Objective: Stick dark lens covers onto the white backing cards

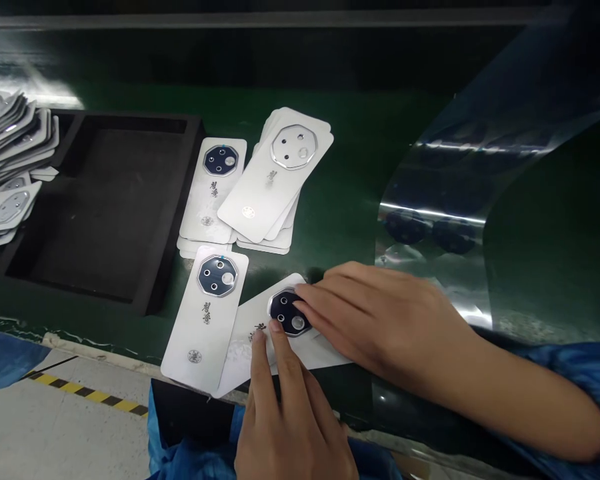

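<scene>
A white phone back panel [243, 339] lies tilted on the green table, with a dark octagonal camera film [289, 313] at its upper end. My right hand [380, 313] comes in from the right, its thumb and fingertips drawn together at the film's right edge. From below, my left hand [290, 413] rests stretched fingertips on the panel, just under the octagon. Another white panel with a dark film [205, 333] lies to the left, overlapping the first. Part of a further white panel [325, 353] shows beneath my right hand.
Behind are a stack of white panels with a pale octagon [265, 187] and a smaller pile with a dark one [213, 200]. A black tray [153, 287] stands left, with many panels heaped [15, 147] at its far side. A clear film strip [433, 213] with dark octagons curves down at right.
</scene>
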Demonstrator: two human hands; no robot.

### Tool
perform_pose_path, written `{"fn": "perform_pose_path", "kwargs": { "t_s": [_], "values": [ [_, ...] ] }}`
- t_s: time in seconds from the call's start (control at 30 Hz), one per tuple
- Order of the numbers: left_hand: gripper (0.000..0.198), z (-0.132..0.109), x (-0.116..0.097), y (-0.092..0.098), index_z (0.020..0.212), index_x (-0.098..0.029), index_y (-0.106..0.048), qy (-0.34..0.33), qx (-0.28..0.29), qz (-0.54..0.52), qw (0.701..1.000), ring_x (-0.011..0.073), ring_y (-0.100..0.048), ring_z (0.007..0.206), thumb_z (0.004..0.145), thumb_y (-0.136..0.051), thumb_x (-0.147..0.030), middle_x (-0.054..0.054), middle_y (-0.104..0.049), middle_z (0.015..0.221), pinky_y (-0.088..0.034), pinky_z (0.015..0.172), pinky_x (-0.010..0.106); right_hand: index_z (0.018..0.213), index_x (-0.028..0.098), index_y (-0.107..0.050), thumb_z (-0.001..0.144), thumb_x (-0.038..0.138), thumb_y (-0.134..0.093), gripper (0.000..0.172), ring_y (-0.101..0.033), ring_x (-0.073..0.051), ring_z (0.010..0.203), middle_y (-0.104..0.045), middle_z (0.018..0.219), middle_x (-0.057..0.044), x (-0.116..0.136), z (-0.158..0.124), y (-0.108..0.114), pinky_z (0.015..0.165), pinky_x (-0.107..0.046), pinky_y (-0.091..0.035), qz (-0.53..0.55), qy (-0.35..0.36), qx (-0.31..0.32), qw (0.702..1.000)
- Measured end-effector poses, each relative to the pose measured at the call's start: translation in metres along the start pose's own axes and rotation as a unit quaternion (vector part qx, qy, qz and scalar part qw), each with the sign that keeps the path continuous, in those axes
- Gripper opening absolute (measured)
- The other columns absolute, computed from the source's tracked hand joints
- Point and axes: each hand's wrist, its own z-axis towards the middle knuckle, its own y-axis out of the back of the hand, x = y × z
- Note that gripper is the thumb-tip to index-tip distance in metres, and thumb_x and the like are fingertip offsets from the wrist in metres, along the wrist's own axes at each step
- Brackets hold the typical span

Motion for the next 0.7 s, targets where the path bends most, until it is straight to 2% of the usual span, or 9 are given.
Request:
{"fn": "perform_pose_path", "kwargs": {
  "t_s": [0.07, 0.13, 0.27, 0.33, 0.43, 0.53, 0.6, 0.67, 0.7],
  "values": [
    [0.044, 0.0, 0.0, -0.002, 0.129, -0.004, -0.063, -0.003, 0.004, -0.002, 1.0, 0.0432, -0.042, 0.137, 0.09, -0.059, -0.023, 0.023, -0.042, 0.149, -0.061, 0.095, 0.049, 0.097, 0.015, -0.073, 0.109, 0.028, -0.037, 0.04, -0.061, -0.033, 0.082, -0.066, 0.092, -0.016, 0.0, 0.0, 0.001, 0.059, -0.043, -0.048, -0.128, 0.028, -0.013, 0.991],
    [0.045, 0.001, 0.001, -0.001, 0.129, -0.003, -0.062, -0.003, 0.015, 0.003, 1.0, 0.044, -0.044, 0.135, 0.089, -0.061, -0.022, 0.024, -0.042, 0.148, -0.063, 0.09, 0.049, 0.095, 0.012, -0.072, 0.108, 0.029, -0.036, 0.042, -0.058, -0.035, 0.084, -0.064, 0.096, -0.019, -0.003, 0.002, 0.001, 0.057, -0.043, -0.046, -0.186, 0.034, -0.03, 0.982],
    [0.049, 0.003, 0.004, 0.006, 0.13, -0.008, -0.063, -0.01, 0.02, 0.012, 1.0, 0.0428, -0.047, 0.132, 0.083, -0.065, -0.021, 0.022, -0.044, 0.148, -0.066, 0.076, 0.043, 0.107, 0.013, -0.066, 0.102, 0.039, -0.058, 0.028, -0.056, -0.032, 0.091, -0.06, 0.102, -0.015, -0.016, 0.008, -0.003, 0.064, -0.039, -0.049, -0.077, 0.043, -0.022, 0.996],
    [0.058, 0.005, 0.006, 0.01, 0.133, -0.009, -0.06, -0.012, 0.016, -0.005, 1.0, 0.0441, -0.049, 0.13, 0.079, -0.071, -0.025, 0.022, -0.043, 0.148, -0.067, 0.069, 0.041, 0.115, 0.014, -0.062, 0.097, 0.044, -0.067, 0.036, -0.054, -0.031, 0.092, -0.059, 0.103, -0.013, -0.021, 0.01, -0.007, 0.071, -0.039, -0.049, -0.032, 0.049, -0.006, 0.998],
    [0.071, 0.005, 0.007, 0.013, 0.135, -0.008, -0.058, -0.01, 0.008, -0.026, 1.0, 0.0457, -0.05, 0.126, 0.073, -0.08, -0.035, 0.024, -0.042, 0.148, -0.067, 0.064, 0.039, 0.113, 0.015, -0.06, 0.102, 0.046, -0.059, 0.033, -0.053, -0.03, 0.09, -0.058, 0.1, -0.011, -0.023, 0.012, -0.013, 0.074, -0.04, -0.046, -0.011, 0.04, -0.009, 0.999],
    [0.076, 0.003, 0.011, 0.012, 0.136, -0.01, -0.057, -0.022, 0.0, -0.005, 1.0, 0.0441, -0.053, 0.124, 0.072, -0.083, -0.042, 0.024, -0.043, 0.148, -0.066, 0.062, 0.036, 0.107, 0.015, -0.061, 0.107, 0.037, -0.044, 0.028, -0.051, -0.028, 0.085, -0.058, 0.095, -0.01, -0.022, 0.013, -0.018, 0.073, -0.04, -0.043, -0.017, 0.042, -0.037, 0.998],
    [0.074, 0.001, 0.019, 0.012, 0.134, -0.009, -0.058, -0.051, -0.006, -0.007, 0.999, 0.0433, -0.053, 0.124, 0.073, -0.082, -0.045, 0.024, -0.044, 0.147, -0.066, 0.066, 0.037, 0.104, 0.014, -0.061, 0.107, 0.032, -0.04, 0.027, -0.05, -0.027, 0.083, -0.058, 0.093, -0.009, -0.021, 0.014, -0.02, 0.073, -0.04, -0.041, -0.022, 0.054, -0.056, 0.997],
    [0.07, 0.0, 0.031, 0.014, 0.134, -0.009, -0.057, -0.069, -0.024, -0.03, 0.997, 0.0405, -0.054, 0.124, 0.077, -0.079, -0.044, 0.022, -0.046, 0.146, -0.065, 0.077, 0.041, 0.102, 0.014, -0.06, 0.106, 0.031, -0.041, 0.026, -0.05, -0.027, 0.081, -0.057, 0.09, -0.009, -0.021, 0.014, -0.021, 0.073, -0.04, -0.041, -0.017, 0.061, -0.067, 0.996],
    [0.067, 0.0, 0.037, 0.015, 0.135, -0.01, -0.056, -0.057, -0.043, -0.038, 0.997, 0.0388, -0.053, 0.125, 0.079, -0.078, -0.041, 0.021, -0.046, 0.146, -0.063, 0.084, 0.043, 0.101, 0.015, -0.06, 0.106, 0.031, -0.042, 0.024, -0.05, -0.027, 0.081, -0.057, 0.088, -0.008, -0.021, 0.014, -0.021, 0.073, -0.04, -0.041, -0.011, 0.061, -0.071, 0.996]
  ]
}}
